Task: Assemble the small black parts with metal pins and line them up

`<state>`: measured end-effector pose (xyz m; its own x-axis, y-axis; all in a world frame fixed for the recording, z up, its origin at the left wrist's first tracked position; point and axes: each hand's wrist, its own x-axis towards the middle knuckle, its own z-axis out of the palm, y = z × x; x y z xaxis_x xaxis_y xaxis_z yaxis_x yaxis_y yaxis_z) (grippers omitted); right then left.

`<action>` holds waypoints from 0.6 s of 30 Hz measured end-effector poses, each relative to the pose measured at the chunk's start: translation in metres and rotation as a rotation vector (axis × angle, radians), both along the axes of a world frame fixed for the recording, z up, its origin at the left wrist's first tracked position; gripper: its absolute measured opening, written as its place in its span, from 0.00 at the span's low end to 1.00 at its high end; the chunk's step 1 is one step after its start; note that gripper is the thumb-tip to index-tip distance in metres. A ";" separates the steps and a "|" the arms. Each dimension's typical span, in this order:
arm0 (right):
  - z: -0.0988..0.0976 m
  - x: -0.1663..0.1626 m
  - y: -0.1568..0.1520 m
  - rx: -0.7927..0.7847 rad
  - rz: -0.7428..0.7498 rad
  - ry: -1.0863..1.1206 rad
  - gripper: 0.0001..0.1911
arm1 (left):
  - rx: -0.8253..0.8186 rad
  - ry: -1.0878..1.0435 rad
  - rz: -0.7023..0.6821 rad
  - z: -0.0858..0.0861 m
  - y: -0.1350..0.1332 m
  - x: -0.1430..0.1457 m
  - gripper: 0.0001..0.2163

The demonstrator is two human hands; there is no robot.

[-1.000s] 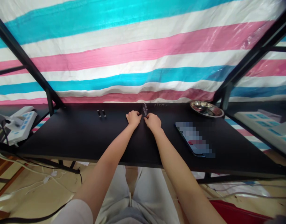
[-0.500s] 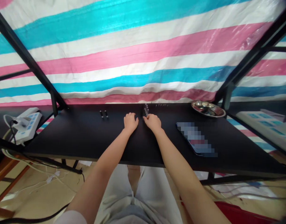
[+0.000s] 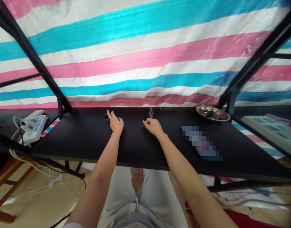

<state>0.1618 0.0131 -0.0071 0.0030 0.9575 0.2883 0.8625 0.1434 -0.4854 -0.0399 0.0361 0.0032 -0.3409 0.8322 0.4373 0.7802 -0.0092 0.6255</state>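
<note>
My left hand [image 3: 117,123] is over the table with its fingers stretched out and spread, holding nothing. Its fingertips are beside a small dark cylinder with light ends [image 3: 106,117], and they cover the spot next to it. My right hand [image 3: 154,126] rests near the middle of the table, fingers curled in and thumb side toward the left. Whatever lies within its grasp is hidden. Just beyond it stand several small silvery pegs [image 3: 150,111] in a close row, apparently in a dark holder whose near part the hand covers.
More tiny pegs [image 3: 166,109] line the back of the black table [image 3: 136,148]. To the right are a shiny metal dish [image 3: 213,113] and a blurred-out phone-like item [image 3: 199,142]. Black frame posts flank the table; a white power strip [image 3: 36,129] sits at left.
My left hand has moved left from near the right hand to the small dark cylinders, its fingers now spreading. My right hand stays by the pegs. The view has shifted slightly.
</note>
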 end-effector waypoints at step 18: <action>-0.006 -0.002 0.003 0.027 0.069 0.077 0.17 | -0.162 -0.481 -0.234 -0.009 0.013 0.012 0.20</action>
